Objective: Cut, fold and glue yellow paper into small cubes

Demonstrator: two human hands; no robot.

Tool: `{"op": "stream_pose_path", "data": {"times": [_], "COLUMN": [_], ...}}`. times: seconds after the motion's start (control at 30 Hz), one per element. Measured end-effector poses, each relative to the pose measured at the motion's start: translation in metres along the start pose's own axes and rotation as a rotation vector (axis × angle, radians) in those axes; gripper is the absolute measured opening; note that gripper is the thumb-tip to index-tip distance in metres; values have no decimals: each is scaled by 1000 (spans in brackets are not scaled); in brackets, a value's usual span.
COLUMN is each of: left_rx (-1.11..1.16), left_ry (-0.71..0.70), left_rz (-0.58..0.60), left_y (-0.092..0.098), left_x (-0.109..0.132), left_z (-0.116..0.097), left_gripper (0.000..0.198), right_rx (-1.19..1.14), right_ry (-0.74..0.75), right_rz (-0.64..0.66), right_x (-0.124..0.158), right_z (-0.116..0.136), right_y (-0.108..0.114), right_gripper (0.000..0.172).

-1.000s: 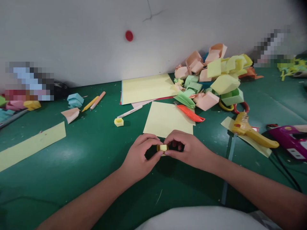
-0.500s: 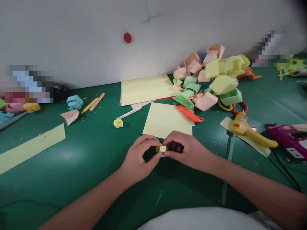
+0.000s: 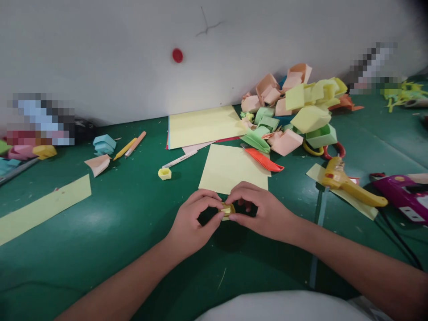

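Tilted since earlier: small yellow paper piece (image 3: 227,209) | both hands pinch it | yellow sheet (image 3: 230,168) just behind, orange cutter (image 3: 264,160) near

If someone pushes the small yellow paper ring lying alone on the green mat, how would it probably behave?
The small yellow paper ring looks like thin folded paper, so it is probably very light and would slide easily on the green mat. Its faceted sides make rolling unlikely. Being hollow, it would probably crush under a firm pinch.
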State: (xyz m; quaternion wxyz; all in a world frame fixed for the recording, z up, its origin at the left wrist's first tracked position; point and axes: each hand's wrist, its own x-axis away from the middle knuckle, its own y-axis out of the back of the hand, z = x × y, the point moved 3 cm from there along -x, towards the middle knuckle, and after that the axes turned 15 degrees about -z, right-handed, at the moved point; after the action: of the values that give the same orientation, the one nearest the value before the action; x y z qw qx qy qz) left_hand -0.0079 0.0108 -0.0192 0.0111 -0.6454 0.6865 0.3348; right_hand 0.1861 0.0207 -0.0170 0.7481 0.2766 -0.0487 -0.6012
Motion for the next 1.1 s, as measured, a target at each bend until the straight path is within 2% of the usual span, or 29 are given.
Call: {"op": "stream_pose_path", "data": {"times": [0.33, 0.67, 0.83, 1.1], "left_rx": [74, 26, -1, -60], "left_ry": [25, 61, 107, 121], "left_rz": [16, 17, 36, 42], "left_y": [1, 0, 0, -2], "left_x": [0, -1, 0, 0], "left_z": [-1, 0, 1, 0], "left_gripper": [5, 2, 13, 9], "right_rx": [9, 9, -18, -37], "right_ry": [17, -25, -47, -64], "right_rz": [-3, 5, -5, -9], "right_x": [0, 0, 0, 1], "right_z": [-2, 1, 0, -3], "right_y": [-5, -5, -5, -6], "right_gripper": [16, 15, 17, 17]}}
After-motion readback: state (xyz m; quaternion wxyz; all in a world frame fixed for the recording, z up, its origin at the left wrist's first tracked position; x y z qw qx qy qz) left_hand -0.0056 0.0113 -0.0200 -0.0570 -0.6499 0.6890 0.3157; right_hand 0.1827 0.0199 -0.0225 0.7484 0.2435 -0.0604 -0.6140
